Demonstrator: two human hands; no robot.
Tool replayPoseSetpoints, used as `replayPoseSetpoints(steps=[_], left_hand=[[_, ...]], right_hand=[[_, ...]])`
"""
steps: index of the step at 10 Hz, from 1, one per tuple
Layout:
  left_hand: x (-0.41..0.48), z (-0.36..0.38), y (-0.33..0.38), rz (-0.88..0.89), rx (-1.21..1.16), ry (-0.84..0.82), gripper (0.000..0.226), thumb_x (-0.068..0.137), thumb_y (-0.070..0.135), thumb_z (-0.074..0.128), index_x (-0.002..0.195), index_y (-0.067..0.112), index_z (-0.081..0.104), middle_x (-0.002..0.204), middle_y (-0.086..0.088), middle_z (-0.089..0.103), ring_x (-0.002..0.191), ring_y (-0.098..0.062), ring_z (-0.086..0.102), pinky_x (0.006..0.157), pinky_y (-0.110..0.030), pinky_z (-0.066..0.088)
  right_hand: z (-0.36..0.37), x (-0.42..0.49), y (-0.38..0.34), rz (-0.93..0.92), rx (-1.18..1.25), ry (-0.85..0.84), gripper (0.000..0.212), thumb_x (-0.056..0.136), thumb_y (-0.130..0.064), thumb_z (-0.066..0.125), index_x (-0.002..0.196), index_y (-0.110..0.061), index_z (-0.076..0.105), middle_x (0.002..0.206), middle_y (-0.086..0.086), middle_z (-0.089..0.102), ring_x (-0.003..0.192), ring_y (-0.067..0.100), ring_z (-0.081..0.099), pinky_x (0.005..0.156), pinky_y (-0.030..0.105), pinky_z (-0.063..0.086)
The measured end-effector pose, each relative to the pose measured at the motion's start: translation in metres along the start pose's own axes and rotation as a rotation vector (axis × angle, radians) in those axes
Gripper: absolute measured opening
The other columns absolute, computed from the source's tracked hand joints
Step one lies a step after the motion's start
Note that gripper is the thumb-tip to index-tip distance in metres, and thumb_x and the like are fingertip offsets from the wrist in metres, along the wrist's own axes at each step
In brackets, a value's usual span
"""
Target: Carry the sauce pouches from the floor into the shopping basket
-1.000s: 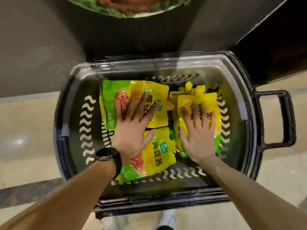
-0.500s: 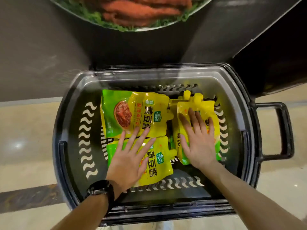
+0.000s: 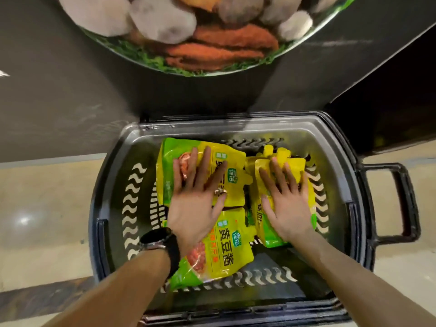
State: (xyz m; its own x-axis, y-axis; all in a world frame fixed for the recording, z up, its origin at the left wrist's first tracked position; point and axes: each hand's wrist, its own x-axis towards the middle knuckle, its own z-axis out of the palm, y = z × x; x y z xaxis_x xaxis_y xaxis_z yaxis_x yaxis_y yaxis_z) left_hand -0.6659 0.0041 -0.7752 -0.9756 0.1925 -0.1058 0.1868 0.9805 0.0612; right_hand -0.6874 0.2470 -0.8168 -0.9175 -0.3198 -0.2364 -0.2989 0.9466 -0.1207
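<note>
A dark grey shopping basket [image 3: 106, 185] stands on the floor below me. Inside lie yellow-and-green sauce pouches: one at the far left [image 3: 233, 171], one nearer me [image 3: 226, 251], and a stack on the right [image 3: 266, 232] with its spouts pointing away. My left hand [image 3: 195, 197], a black watch on its wrist, lies flat with spread fingers on the far left pouch. Over on the stack, my right hand [image 3: 287, 204] presses down flat, fingers straight.
The basket's pull handle [image 3: 405, 204] sticks out to the right. A dark display panel with a printed food picture [image 3: 188, 38] rises right behind the basket. Beige floor [image 3: 47, 197] lies to the left and right, with a dark strip [image 3: 42, 300] at lower left.
My left hand moved from the near pouch up onto the far left pouch. My right hand stayed on the right stack. The view tilted up, so the basket sits lower in the frame.
</note>
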Motion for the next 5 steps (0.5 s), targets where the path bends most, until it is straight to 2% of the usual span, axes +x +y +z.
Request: replayPoseSetpoints(steps=[2,3,4,5], left_hand=[[0.005,0.043,-0.007,-0.054,-0.014,0.169,0.066,0.098,0.054,0.037,0.159,0.034,0.022,0.169,-0.012,0.004,0.155,-0.039,0.002,0.12,-0.068,-0.001],[0.011,0.037,0.001,-0.101,-0.019,0.147,0.064,0.1,0.052,0.035,0.16,0.033,0.02,0.169,-0.013,0.004,0.155,-0.04,0.001,0.12,-0.068,-0.003],[0.009,0.015,0.002,-0.118,-0.071,0.04,0.065,0.1,0.052,0.036,0.16,0.034,0.019,0.169,-0.013,-0.001,0.155,-0.039,-0.005,0.12,-0.066,-0.002],[0.003,-0.017,-0.003,-0.108,-0.113,-0.141,0.072,0.099,0.056,0.039,0.16,0.039,0.006,0.168,-0.009,-0.017,0.154,-0.036,-0.016,0.12,-0.065,0.002]], right_hand=[[0.017,0.017,0.007,-0.004,-0.033,0.066,0.066,0.09,-0.049,0.037,0.154,-0.031,0.034,0.168,-0.001,0.013,0.155,0.027,0.011,0.117,0.065,0.016],[0.014,0.018,0.003,0.008,-0.088,0.005,0.065,0.091,-0.05,0.036,0.154,-0.031,0.034,0.168,-0.001,0.01,0.155,0.027,0.01,0.117,0.064,0.015],[-0.007,0.021,0.001,0.012,-0.066,-0.112,0.066,0.094,-0.053,0.026,0.157,-0.033,0.023,0.168,-0.002,-0.004,0.155,0.028,0.0,0.119,0.063,0.009],[-0.039,0.012,-0.008,0.01,0.058,-0.141,0.064,0.098,-0.053,0.033,0.158,-0.037,0.017,0.167,-0.007,-0.013,0.155,0.022,-0.009,0.122,0.06,0.001]])
